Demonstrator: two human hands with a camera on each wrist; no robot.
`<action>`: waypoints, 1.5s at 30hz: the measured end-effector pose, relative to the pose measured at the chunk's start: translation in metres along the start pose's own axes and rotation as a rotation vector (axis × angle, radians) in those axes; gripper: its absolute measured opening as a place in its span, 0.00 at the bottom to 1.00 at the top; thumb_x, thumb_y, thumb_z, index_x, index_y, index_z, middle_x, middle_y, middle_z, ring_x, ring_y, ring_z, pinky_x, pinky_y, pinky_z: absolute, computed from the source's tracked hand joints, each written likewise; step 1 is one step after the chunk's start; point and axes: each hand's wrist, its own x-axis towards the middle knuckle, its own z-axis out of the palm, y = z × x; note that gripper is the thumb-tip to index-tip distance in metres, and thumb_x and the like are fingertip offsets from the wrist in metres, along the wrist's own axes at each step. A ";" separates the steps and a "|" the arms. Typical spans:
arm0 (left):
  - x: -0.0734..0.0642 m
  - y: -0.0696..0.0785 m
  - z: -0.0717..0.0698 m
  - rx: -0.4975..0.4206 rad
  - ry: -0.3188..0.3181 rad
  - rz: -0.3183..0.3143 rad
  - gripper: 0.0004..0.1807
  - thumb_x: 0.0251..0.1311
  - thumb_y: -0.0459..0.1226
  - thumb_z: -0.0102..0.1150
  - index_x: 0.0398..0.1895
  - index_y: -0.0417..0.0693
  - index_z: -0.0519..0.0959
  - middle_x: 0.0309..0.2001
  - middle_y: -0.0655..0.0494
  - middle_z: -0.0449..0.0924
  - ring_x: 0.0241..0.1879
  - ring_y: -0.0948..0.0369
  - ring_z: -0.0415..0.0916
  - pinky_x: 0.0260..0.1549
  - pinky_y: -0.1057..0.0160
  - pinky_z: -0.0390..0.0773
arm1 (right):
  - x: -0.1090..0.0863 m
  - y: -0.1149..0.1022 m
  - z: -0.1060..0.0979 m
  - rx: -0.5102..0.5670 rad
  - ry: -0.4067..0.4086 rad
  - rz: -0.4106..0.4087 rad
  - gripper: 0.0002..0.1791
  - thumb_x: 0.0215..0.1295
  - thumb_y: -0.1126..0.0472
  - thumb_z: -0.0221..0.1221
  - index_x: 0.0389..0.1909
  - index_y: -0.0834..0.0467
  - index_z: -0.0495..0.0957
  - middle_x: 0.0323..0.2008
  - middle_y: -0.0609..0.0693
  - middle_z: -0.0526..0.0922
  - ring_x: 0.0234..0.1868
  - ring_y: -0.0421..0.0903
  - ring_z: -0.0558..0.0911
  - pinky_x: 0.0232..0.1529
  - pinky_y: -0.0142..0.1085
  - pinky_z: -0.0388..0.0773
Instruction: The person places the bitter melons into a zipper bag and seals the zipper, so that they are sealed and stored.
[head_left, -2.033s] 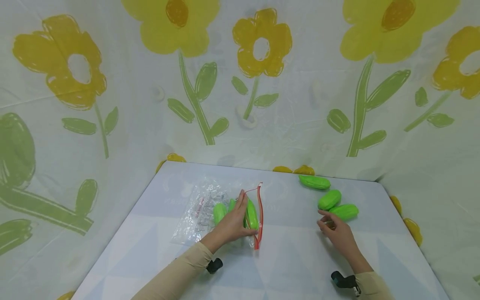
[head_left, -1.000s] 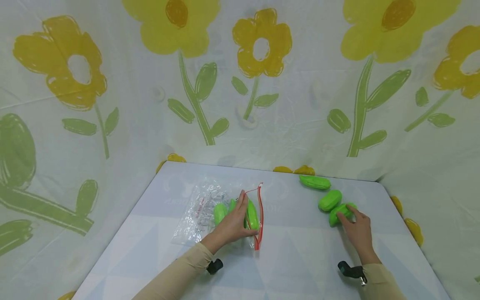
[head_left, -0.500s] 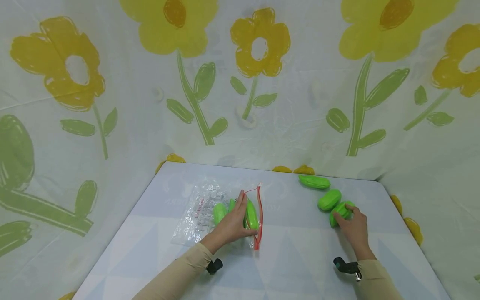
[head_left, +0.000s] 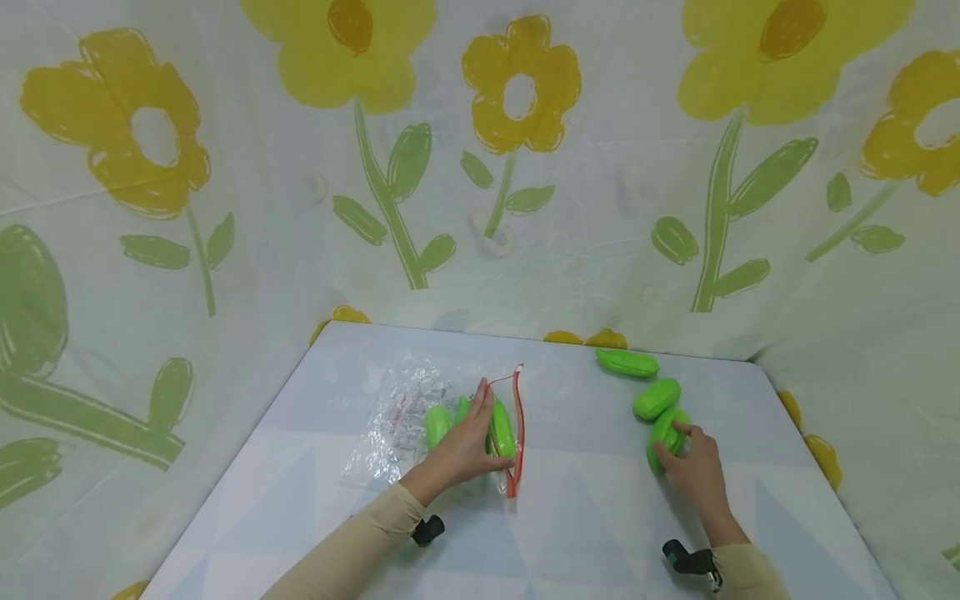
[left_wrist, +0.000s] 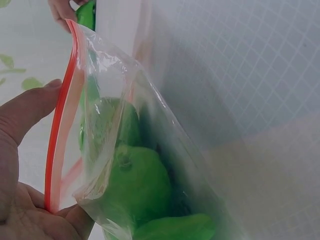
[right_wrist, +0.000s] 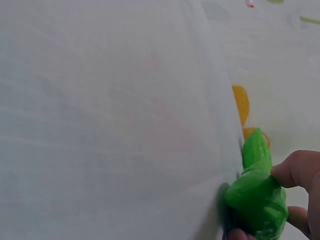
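At the table's left, a clear zip bag point(head_left: 382, 433) with a red zip strip point(head_left: 520, 433) lies with several elongated green toy vegetables point(head_left: 439, 423) inside. My left hand point(head_left: 465, 446) grips it by the mouth; in the left wrist view the thumb point(left_wrist: 35, 107) is against the red strip and the mouth gapes. My right hand point(head_left: 697, 475) pinches a ribbed green toy vegetable point(head_left: 666, 442) between thumb and fingers, low over the table. Its upper end is close to a second green one point(head_left: 657, 398); I cannot tell whether they touch. The right wrist view shows the held vegetable point(right_wrist: 257, 200) up close.
A third loose green vegetable point(head_left: 627, 362) lies near the back edge of the pale table point(head_left: 585, 533). Behind and beside the table hangs a flower-printed curtain point(head_left: 585, 242). A black wrist camera mount point(head_left: 686, 558) sits at the right wrist.
My right hand has reached the nearest loose vegetable, taken hold of it and turned it more upright, shifting it slightly left and toward me. The left hand and the bag have stayed put.
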 end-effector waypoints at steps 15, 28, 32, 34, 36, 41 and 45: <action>0.001 -0.003 0.002 0.006 0.005 0.008 0.69 0.51 0.53 0.77 0.82 0.38 0.38 0.83 0.44 0.30 0.70 0.46 0.66 0.54 0.56 0.81 | -0.021 -0.011 0.025 0.034 -0.171 -0.153 0.37 0.68 0.49 0.66 0.72 0.59 0.66 0.68 0.66 0.63 0.37 0.47 0.77 0.29 0.35 0.76; 0.001 -0.001 0.000 -0.013 -0.007 -0.001 0.69 0.52 0.53 0.77 0.82 0.39 0.37 0.83 0.47 0.28 0.70 0.46 0.66 0.57 0.54 0.79 | -0.021 -0.026 0.045 0.055 -0.222 -0.157 0.35 0.64 0.47 0.69 0.71 0.48 0.71 0.50 0.56 0.81 0.33 0.45 0.76 0.28 0.38 0.75; 0.002 -0.002 0.000 -0.024 -0.002 0.003 0.69 0.52 0.52 0.78 0.82 0.39 0.37 0.83 0.48 0.27 0.73 0.46 0.60 0.62 0.53 0.75 | -0.019 -0.034 0.050 0.063 -0.232 -0.184 0.33 0.65 0.51 0.69 0.70 0.48 0.72 0.37 0.53 0.81 0.31 0.45 0.75 0.26 0.37 0.74; 0.002 -0.002 0.000 -0.021 0.001 0.008 0.69 0.52 0.52 0.77 0.82 0.39 0.37 0.83 0.47 0.28 0.74 0.45 0.59 0.63 0.53 0.74 | -0.018 -0.038 0.052 0.073 -0.237 -0.203 0.32 0.65 0.53 0.69 0.69 0.49 0.73 0.35 0.51 0.81 0.30 0.45 0.75 0.26 0.37 0.74; 0.002 -0.002 0.000 -0.018 0.001 0.005 0.69 0.52 0.53 0.77 0.82 0.39 0.37 0.83 0.47 0.28 0.74 0.45 0.59 0.63 0.53 0.74 | -0.017 -0.042 0.055 0.075 -0.247 -0.220 0.32 0.65 0.53 0.69 0.69 0.49 0.73 0.35 0.51 0.80 0.30 0.45 0.75 0.26 0.37 0.74; 0.002 -0.001 -0.001 -0.019 -0.002 -0.002 0.69 0.52 0.52 0.78 0.82 0.40 0.37 0.83 0.47 0.29 0.72 0.45 0.63 0.59 0.53 0.77 | -0.014 -0.048 0.061 0.064 -0.264 -0.222 0.31 0.65 0.52 0.69 0.68 0.49 0.73 0.37 0.51 0.80 0.31 0.45 0.75 0.26 0.37 0.74; 0.002 -0.001 -0.001 -0.019 -0.002 0.003 0.69 0.52 0.53 0.78 0.82 0.40 0.36 0.83 0.46 0.29 0.71 0.45 0.65 0.58 0.53 0.78 | -0.013 -0.052 0.064 0.067 -0.254 -0.214 0.30 0.65 0.53 0.69 0.68 0.49 0.74 0.37 0.52 0.81 0.31 0.45 0.76 0.26 0.38 0.74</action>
